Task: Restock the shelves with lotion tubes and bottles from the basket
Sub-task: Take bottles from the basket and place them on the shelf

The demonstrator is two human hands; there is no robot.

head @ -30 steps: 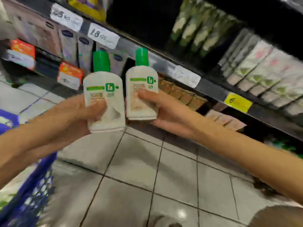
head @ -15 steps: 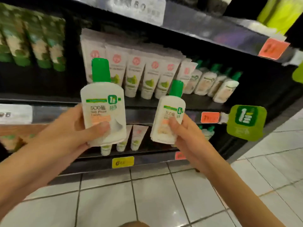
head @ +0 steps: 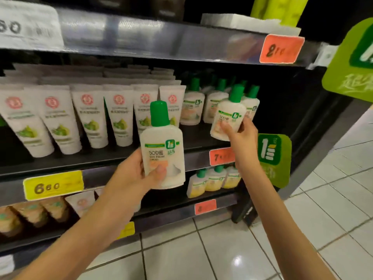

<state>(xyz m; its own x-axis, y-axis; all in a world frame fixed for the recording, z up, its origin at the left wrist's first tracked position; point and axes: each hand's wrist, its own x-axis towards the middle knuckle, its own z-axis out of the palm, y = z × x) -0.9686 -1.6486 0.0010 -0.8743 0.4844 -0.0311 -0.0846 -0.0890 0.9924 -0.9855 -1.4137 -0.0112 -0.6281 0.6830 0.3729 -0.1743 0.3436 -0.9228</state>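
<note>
L hand (head: 139,174) grips flat white plastic bottle (head: 163,156) w/ green cap; R hand (head: 240,136) clamps another (head: 227,118) by shelf (head: 191,142) bottles (head: 192,106).

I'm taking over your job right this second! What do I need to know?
Left hand: grips a green-capped bottle, held in front of the shelves.
Right hand: grips a second bottle, held up at the row of matching bottles on the middle shelf.
Done: neither bottle is placed yet.
Left: stand both in that row. The basket is out of view.
</note>
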